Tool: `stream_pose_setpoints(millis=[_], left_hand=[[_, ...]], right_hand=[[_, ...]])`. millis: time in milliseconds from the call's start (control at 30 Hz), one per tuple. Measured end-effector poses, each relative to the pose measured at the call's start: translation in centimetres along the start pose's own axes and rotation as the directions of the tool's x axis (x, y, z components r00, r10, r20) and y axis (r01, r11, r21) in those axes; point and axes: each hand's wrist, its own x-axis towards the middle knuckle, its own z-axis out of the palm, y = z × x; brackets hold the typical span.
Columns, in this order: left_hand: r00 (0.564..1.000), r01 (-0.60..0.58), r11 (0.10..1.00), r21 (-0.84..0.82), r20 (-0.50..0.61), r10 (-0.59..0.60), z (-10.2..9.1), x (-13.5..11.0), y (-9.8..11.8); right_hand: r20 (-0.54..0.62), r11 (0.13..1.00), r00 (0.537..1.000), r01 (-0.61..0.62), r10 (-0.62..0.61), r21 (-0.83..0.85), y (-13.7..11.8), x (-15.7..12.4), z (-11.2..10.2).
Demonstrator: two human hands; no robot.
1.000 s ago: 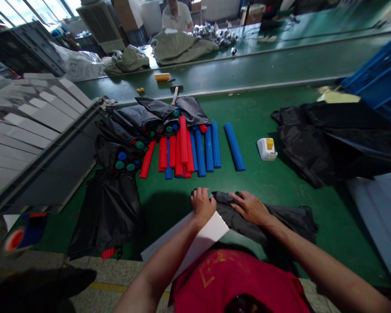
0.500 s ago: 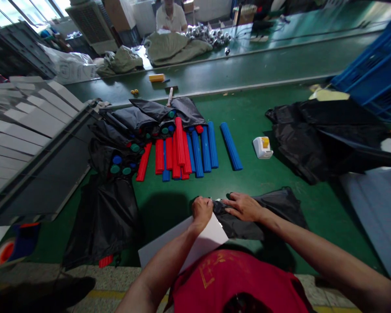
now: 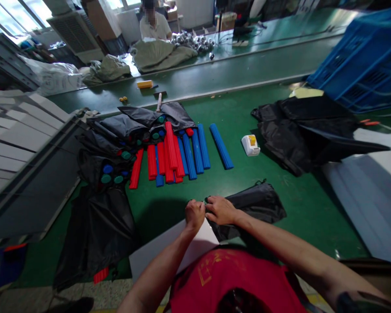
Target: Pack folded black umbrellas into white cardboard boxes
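Observation:
My left hand (image 3: 194, 214) and my right hand (image 3: 220, 209) meet at the near edge of the green table, both with fingers closed on the open end of a small black fabric bag (image 3: 254, 202). The bag lies flat and stretches to the right of my hands. A white board (image 3: 172, 245) sits under my left wrist and sticks out over the table edge. Beyond my hands lies a row of red sticks (image 3: 163, 158) and blue ribbed sticks (image 3: 200, 148).
More black bags, some filled with sticks, pile at the left (image 3: 117, 134). A white and yellow tape dispenser (image 3: 250, 144) sits mid-table. Black fabric heaps at the right (image 3: 306, 126) below a blue crate (image 3: 361, 65). White sheets (image 3: 371, 191) lie at the right. Another person (image 3: 153, 24) stands far behind.
My right hand slid left along the bag to meet my left hand at its mouth. The bag bunched up shorter and the view shifted right.

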Motion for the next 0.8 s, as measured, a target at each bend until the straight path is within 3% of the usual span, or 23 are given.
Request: stream_pose_setpoints(millis=[67,133,167,200,233,300,333,367,400,467,500,533,600,667,800], left_hand=[[0.999,-0.039,0.999,-0.013,-0.005,0.039,-1.0,-0.6,-0.4],[0.995,-0.060,0.998,-0.020,-0.084,0.058,-2.6,-2.2,-1.9],[0.987,-0.051,0.999,-0.018,-0.153,0.047,-3.6,-3.4,-3.2],[0.957,-0.017,1.000,-0.012,-0.290,0.012,-4.6,-4.9,-5.0],[0.904,0.041,0.999,-0.008,-0.426,-0.040,-5.4,-6.5,-7.1],[0.786,0.235,0.971,-0.034,-0.582,-0.211,-6.6,-10.2,-11.7],[0.726,0.376,0.924,-0.064,-0.599,-0.337,-6.9,-12.0,-13.9],[0.650,0.540,0.834,-0.109,-0.576,-0.496,-7.0,-13.6,-15.9],[0.574,0.690,0.706,-0.160,-0.473,-0.668,-7.0,-15.0,-17.5],[0.391,0.875,0.423,-0.235,-0.172,-0.904,-6.4,-16.8,-19.3],[0.329,0.909,0.327,-0.258,-0.034,-0.944,-6.1,-17.2,-19.5],[0.311,0.916,0.282,-0.284,0.062,-0.948,-5.8,-17.4,-19.5],[0.354,0.899,0.302,-0.318,0.119,-0.928,-5.3,-17.3,-18.9],[0.404,0.888,0.364,-0.279,0.098,-0.910,-5.2,-17.0,-18.4],[0.453,0.868,0.426,-0.255,0.054,-0.890,-4.6,-16.3,-17.0]], right_hand=[[-0.047,0.999,0.998,-0.041,0.042,0.028,-0.4,0.1,-0.3],[-0.124,0.992,0.985,-0.116,0.121,0.041,0.1,-0.8,-1.2],[-0.204,0.979,0.958,-0.201,0.204,0.033,0.7,-1.7,-1.8],[-0.309,0.945,0.897,-0.325,0.315,0.019,1.7,-3.0,-2.6],[-0.428,0.876,0.788,-0.482,0.443,0.019,2.8,-4.6,-3.3],[-0.599,0.606,0.450,-0.792,0.663,0.077,5.3,-7.9,-4.6],[-0.581,0.443,0.293,-0.887,0.759,0.131,6.5,-9.4,-4.9],[-0.474,0.311,0.196,-0.934,0.858,0.176,7.5,-10.7,-5.1],[-0.327,0.236,0.162,-0.951,0.931,0.198,8.3,-11.6,-4.9],[-0.084,0.193,0.179,-0.961,0.980,0.198,8.8,-12.4,-4.1],[-0.030,0.208,0.206,-0.959,0.978,0.193,8.7,-12.5,-3.5],[-0.023,0.221,0.220,-0.957,0.975,0.187,8.5,-12.3,-3.0],[-0.049,0.223,0.218,-0.957,0.975,0.184,8.0,-11.8,-2.4],[-0.053,0.232,0.226,-0.950,0.973,0.210,7.7,-11.3,-2.3],[-0.074,0.312,0.304,-0.906,0.950,0.286,6.7,-10.0,-2.5]])
